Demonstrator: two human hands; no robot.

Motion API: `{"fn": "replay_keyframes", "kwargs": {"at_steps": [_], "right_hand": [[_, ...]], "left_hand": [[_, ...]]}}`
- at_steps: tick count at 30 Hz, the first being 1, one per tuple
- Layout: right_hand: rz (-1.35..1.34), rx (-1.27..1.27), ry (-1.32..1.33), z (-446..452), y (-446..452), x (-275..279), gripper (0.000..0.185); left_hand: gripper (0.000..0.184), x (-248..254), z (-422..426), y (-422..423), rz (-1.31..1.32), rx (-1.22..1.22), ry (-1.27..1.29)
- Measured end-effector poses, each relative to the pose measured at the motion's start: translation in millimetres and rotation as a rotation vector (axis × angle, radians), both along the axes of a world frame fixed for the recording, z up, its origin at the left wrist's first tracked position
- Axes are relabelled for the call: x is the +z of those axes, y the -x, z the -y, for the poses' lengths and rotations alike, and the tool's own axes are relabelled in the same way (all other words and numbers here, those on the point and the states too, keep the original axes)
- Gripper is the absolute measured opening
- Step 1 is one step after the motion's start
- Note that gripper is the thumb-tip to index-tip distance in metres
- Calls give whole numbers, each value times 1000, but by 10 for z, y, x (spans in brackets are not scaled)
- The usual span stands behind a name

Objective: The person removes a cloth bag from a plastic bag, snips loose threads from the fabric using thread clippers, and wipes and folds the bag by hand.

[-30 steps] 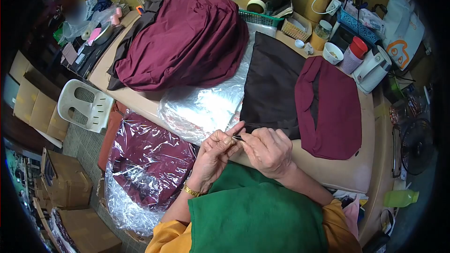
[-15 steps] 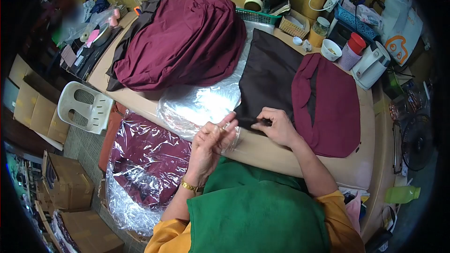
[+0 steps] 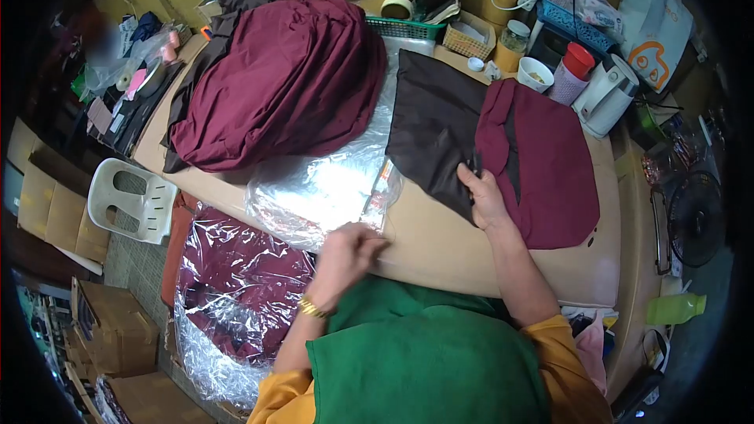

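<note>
My right hand (image 3: 485, 199) grips the near edge of a folded dark brown and maroon cloth piece (image 3: 436, 122), thumb on top and the other fingers mostly hidden. A small black thing shows by the thumb, too small to name. My left hand (image 3: 345, 261), with a gold bracelet at the wrist, is closed near the table's front edge. Its fingertips are pinched together; whatever they hold is hidden. Just beyond it lie clear plastic bags (image 3: 310, 196). A large heap of maroon cloth (image 3: 275, 82) rests to the left on the table.
Plastic-wrapped maroon cloth (image 3: 243, 283) stands below the table's left front edge, near a white plastic chair (image 3: 133, 200). Along the back are a green basket (image 3: 404, 29), a tape roll (image 3: 397, 8), a jar (image 3: 513, 41), a bowl (image 3: 536, 74) and a kettle (image 3: 607, 94).
My right hand has moved right and up onto the cloth's edge, which now lifts slightly. My left hand has drawn back toward me from the cloth's corner, its extended fingers curling in.
</note>
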State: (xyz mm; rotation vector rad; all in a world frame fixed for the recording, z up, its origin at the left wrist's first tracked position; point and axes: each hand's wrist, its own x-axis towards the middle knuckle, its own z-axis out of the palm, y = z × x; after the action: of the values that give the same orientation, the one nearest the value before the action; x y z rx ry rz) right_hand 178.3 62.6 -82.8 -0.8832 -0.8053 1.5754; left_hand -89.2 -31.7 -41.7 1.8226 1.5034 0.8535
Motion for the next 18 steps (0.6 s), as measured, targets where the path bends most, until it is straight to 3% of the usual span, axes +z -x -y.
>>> {"fn": "replay_keyframes", "kwargs": {"at_steps": [2, 4, 6, 7, 9, 10, 11, 12, 13, 14, 16, 17, 18], "right_hand": [[-51, 13, 30, -37, -109, -46, 33], [-195, 47, 77, -51, -140, -48, 34], [-166, 21, 74, -50, -109, -42, 34], [-157, 42, 69, -51, -95, -34, 35], [-149, 66, 65, -45, -68, -29, 35], [-167, 66, 56, -45, -71, -25, 35], [-184, 64, 48, -40, -78, -19, 34], [-180, 63, 47, -33, -86, -14, 34], [-170, 67, 55, -27, -94, -13, 35], [-160, 71, 60, -34, -103, -8, 35], [-176, 71, 62, -60, -114, -24, 34], [-197, 72, 72, -49, -108, -42, 33], [-199, 70, 76, -33, -86, -43, 33]], "left_hand": [[17, 30, 108, 421, 36, 173, -8], [30, -42, 158, 885, -124, 382, 37], [38, 83, 165, 974, 38, 583, 73], [36, 11, 135, 968, -38, 550, -122], [20, 85, 65, 592, -108, 323, -355], [45, 71, 6, 366, -100, 174, -356], [74, 52, -31, 111, -340, 64, -361], [87, -62, -46, -121, -405, -22, -322], [88, -75, -37, -332, -554, -87, -281], [87, -192, 16, -466, -540, -210, -203], [80, -98, 147, -460, -445, -578, -317], [80, -57, 127, -384, -445, -584, -316], [73, -17, 93, -258, -192, -942, 158]]}}
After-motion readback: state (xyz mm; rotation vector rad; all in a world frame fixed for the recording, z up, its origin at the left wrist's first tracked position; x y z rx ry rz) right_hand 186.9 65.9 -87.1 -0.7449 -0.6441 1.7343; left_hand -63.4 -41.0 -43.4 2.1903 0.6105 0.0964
